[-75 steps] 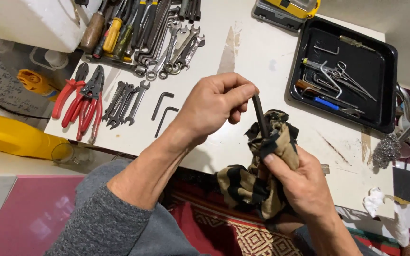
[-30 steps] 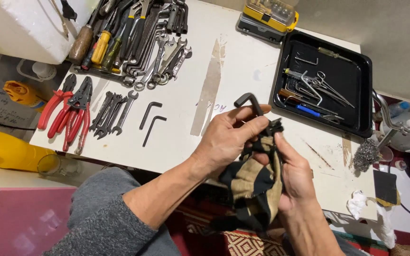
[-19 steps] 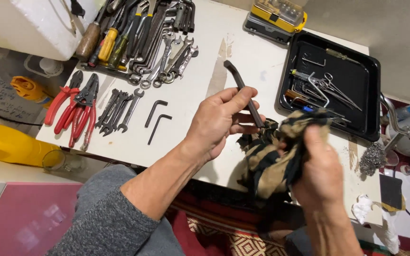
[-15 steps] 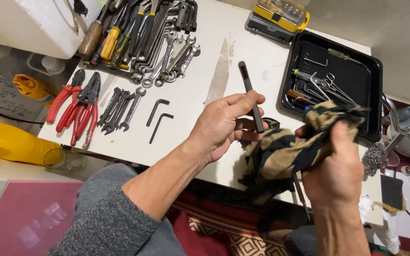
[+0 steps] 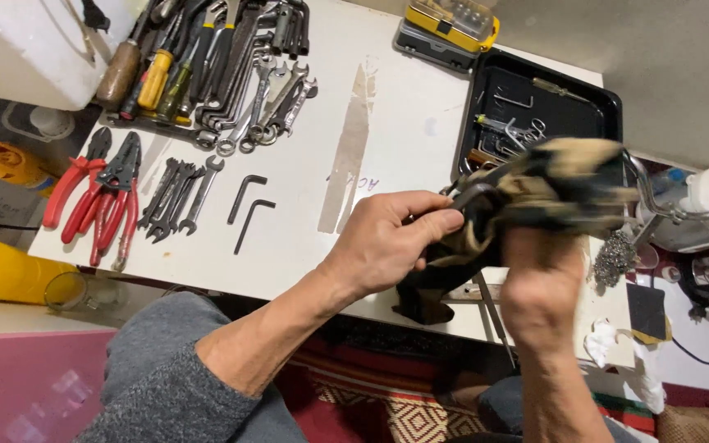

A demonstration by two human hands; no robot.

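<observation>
My left hand [image 5: 387,246] is closed around a black hex key [image 5: 468,197], of which only a short bent part shows by the fingertips. My right hand [image 5: 539,291] grips a camouflage cloth [image 5: 560,184] that is bunched over the key's far end, above the near right part of the white table [image 5: 404,115]. The right hand and the cloth are blurred by motion. The cloth's dark lower end hangs below the table's front edge.
Two black hex keys [image 5: 249,209] lie left of my hands, beside small spanners [image 5: 178,195] and red pliers [image 5: 96,197]. Spanners and screwdrivers [image 5: 223,57] fill the far left. A black tray [image 5: 609,102] with small tools and a yellow bit case [image 5: 453,20] stand far right.
The hex key was standing up out of my left hand; now the cloth covers it. My right hand has swung the cloth up and across towards the tray.
</observation>
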